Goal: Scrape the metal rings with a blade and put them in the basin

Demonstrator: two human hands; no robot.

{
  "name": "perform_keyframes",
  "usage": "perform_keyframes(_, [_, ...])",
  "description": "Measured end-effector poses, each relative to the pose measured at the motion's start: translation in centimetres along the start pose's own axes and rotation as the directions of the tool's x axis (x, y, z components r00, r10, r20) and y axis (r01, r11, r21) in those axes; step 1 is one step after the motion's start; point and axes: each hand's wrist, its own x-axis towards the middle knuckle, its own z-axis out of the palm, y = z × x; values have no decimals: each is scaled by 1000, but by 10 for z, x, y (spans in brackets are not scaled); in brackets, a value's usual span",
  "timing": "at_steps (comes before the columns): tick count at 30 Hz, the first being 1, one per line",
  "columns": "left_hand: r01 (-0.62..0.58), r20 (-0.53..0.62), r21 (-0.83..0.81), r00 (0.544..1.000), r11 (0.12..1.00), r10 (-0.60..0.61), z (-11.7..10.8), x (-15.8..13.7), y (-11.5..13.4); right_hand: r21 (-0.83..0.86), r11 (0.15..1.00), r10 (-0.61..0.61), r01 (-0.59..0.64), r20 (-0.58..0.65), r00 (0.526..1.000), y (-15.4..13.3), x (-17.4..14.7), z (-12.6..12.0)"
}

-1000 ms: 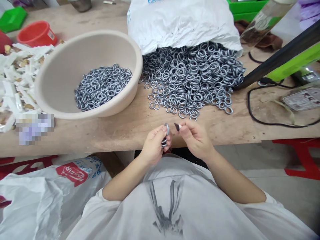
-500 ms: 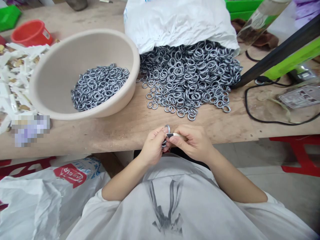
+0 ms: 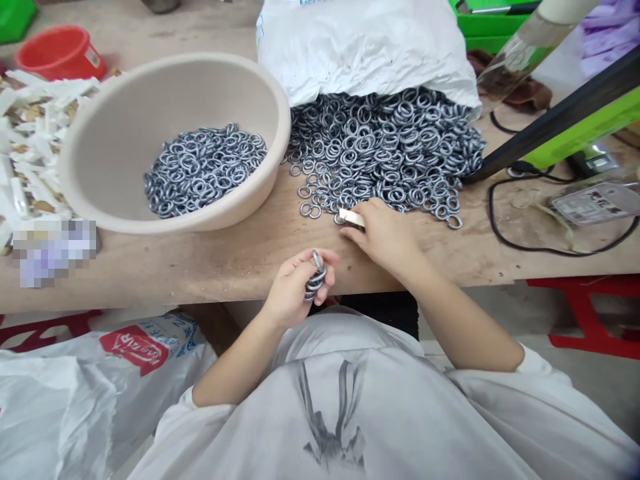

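My left hand (image 3: 296,288) is closed around several grey rings (image 3: 315,285), just in front of the table's near edge. One ring stands up between the thumb and fingers. Farther forward, my right hand (image 3: 383,233) reaches over the front edge of a loose heap of grey rings (image 3: 370,147). Between its thumb and fingers it grips a small white tool with a slanted tip (image 3: 352,217); its exact kind is unclear. Whether these fingers also touch a ring is hidden. A large beige basin (image 3: 115,167) at the left holds more of the same rings (image 3: 205,170).
A white sack (image 3: 365,50) lies open behind the heap. White pieces (image 3: 33,140) and a red tub (image 3: 63,53) are at the left. A black and green bar (image 3: 560,113), a black cable (image 3: 493,207) and a clear tube (image 3: 525,53) are at the right.
My hands were together at a ring and have separated. The right hand moved forward to the heap with the white tool; the left drew slightly left, still holding rings.
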Motion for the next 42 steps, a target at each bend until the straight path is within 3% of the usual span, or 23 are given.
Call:
perform_keyframes(2, [-31, -59, -24, 998, 999, 30, -6, 2, 4, -125, 992, 30, -22, 59, 998, -4, 7, -1])
perform_keyframes(4, [-54, -106, -38, 993, 998, 49, -10, 3, 7, -113, 993, 28, -22, 55, 998, -4, 10, -1])
perform_keyframes(6, [-53, -125, -48, 991, 997, 46, -13, 4, 9, 41, 999, 5, -5, 0, 1000, -1, 8, -2])
perform_keyframes(8, [-51, -119, -38, 992, 998, 46, -13, 6, 8, 364, 931, -31, 34, -15, 999, -1, 1, -4])
perform_keyframes(9, [-58, -114, -18, 992, 998, 55, -12, 8, 7, 563, 825, -68, 43, 23, 997, -4, -4, -6])
perform_keyframes(11, [-82, -97, 42, 992, 996, 86, -7, 13, 0, 870, 491, -182, -46, 154, 971, -13, -17, -6])
perform_keyframes(13, [-122, -77, 94, 989, 988, 130, -3, 18, -10, 957, 208, -241, -204, 252, 937, -28, -30, -2])
perform_keyframes(14, [-141, -63, 113, 987, 984, 149, -1, 20, -16, 961, 136, -200, -242, 266, 943, -35, -35, 1])
perform_keyframes(16, [-179, -39, 145, 982, 973, 186, 2, 23, -25, 968, 85, -46, -236, 240, 970, -45, -41, 8])
perform_keyframes(18, [-204, -20, 179, 977, 963, 211, 2, 23, -29, 978, 113, 66, -176, 170, 983, -46, -43, 13])
perform_keyframes(21, [-171, -64, 170, 981, 971, 184, 4, 21, -24, 969, 241, 73, -46, 29, 997, -34, -42, 13])
perform_keyframes(23, [-102, -119, 111, 986, 989, 115, 8, 19, -17, 912, 402, 12, 86, -99, 995, -24, -42, 8])
perform_keyframes(26, [-26, -161, 36, 986, 999, 31, 14, 17, -9, 700, 653, -195, 290, -214, 957, -14, -45, 1])
perform_keyframes(28, [-12, -162, 21, 987, 1000, 15, 17, 16, -9, 557, 737, -300, 382, -237, 924, -13, -48, 1])
perform_keyframes(30, [-12, -158, 18, 987, 1000, 15, 19, 15, -10, 469, 778, -329, 418, -262, 907, -15, -50, 2])
perform_keyframes(37, [2, -161, 2, 987, 1000, -2, 20, 11, -11, 459, 804, -326, 378, -190, 926, -17, -52, 2])
perform_keyframes(39, [14, -138, 5, 990, 1000, -13, 20, 8, -11, 480, 826, -244, 296, -170, 955, -11, -47, 3])
perform_keyframes(42, [50, -80, -8, 996, 999, -51, 16, 1, -12, 440, 895, -14, 70, -129, 991, 0, -30, 5])
